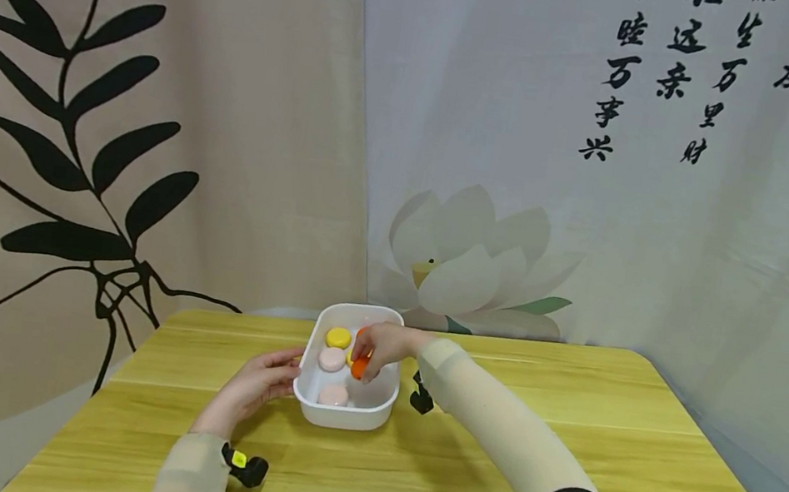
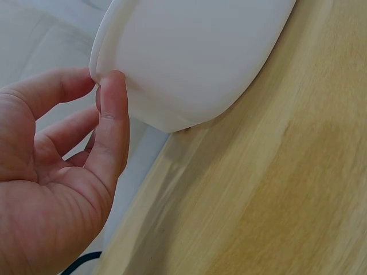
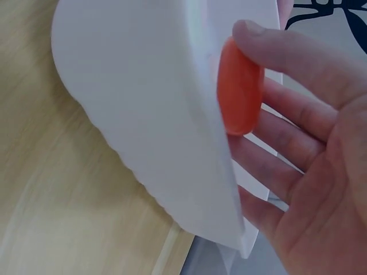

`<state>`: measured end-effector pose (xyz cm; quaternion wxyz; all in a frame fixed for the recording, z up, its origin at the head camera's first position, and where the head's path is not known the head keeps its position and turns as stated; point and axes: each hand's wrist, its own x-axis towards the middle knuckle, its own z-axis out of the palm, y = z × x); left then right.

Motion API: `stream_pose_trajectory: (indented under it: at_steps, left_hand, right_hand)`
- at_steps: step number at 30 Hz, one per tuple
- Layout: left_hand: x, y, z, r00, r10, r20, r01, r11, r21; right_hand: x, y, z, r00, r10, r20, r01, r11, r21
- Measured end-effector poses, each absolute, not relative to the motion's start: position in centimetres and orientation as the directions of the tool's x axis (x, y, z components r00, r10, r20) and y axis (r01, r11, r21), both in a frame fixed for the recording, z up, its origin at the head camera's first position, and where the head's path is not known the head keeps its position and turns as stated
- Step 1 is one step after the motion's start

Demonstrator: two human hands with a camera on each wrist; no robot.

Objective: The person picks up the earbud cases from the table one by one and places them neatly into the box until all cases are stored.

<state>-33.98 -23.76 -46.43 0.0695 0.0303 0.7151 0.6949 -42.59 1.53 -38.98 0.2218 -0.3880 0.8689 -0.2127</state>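
Note:
A white plastic tub (image 1: 342, 418) stands near the table's far edge. My left hand (image 1: 257, 385) is at its left side; in the left wrist view, thumb and forefinger pinch the tub's rim. Over the tub's inside, my right hand (image 1: 388, 346) holds a smooth orange disc (image 3: 239, 89) between thumb and fingers, seen edge-on in the right wrist view. In the tub lie a yellow disc (image 1: 338, 338) and two pale pink discs, one in the middle (image 1: 331, 359) and one near the front (image 1: 333, 395). The right hand partly hides another yellow piece and another orange piece.
The wooden table (image 1: 522, 466) spreads in front of and beside the tub. Behind it hangs a curtain (image 1: 266, 135) printed with leaves, a lotus and writing. Small black cameras sit on the left wrist (image 1: 247, 469) and the right wrist (image 1: 422, 397).

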Motion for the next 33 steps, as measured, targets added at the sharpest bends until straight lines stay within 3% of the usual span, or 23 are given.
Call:
stream_pose_trajectory:
  at_steps: [23, 33]
  left_hand:
    - [-34.1, -23.7, -46.6, -0.989, 0.140, -0.057, -0.054, 0.029, 0.998]
    - [-33.8, -24.5, -46.3, -0.985, 0.165, -0.050, -0.046, 0.028, 0.999]
  right_hand:
    - [-42.6, 1.6, -38.6, -0.582, -0.782, -0.224, -0.604, 0.600, -0.525]
    - [-43.3, 2.2, -37.8, -0.603, -0.776, -0.185, -0.613, 0.599, -0.516]
